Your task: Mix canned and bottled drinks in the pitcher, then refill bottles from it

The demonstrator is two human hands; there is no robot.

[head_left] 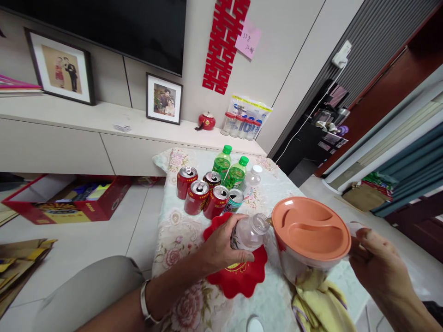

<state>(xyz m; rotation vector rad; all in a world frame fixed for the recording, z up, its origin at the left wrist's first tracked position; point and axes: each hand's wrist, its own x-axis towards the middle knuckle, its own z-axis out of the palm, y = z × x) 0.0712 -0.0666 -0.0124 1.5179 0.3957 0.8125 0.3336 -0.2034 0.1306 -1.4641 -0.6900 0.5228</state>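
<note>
My left hand (224, 246) is wrapped round a clear plastic bottle (249, 235) with no cap on its mouth, tilted over a red scalloped plate (254, 272). In my right hand (377, 258) is the handle of a clear pitcher (304, 272) with an orange lid (311, 226). The pitcher's spout is close to the bottle's mouth; whether they touch I cannot tell. Under the pitcher's near side lies a crumpled yellow cloth (321, 309). A white cap (255, 324) rests at the near edge of the view.
Several drink cans (197, 198), two green-capped bottles (236, 173) and a white-capped clear bottle (253, 177) stand behind the plate on the flowered tablecloth (173, 258). Along the wall, a shelf (117, 115) holds picture frames, a red pot (206, 121) and red-lidded jars (238, 127).
</note>
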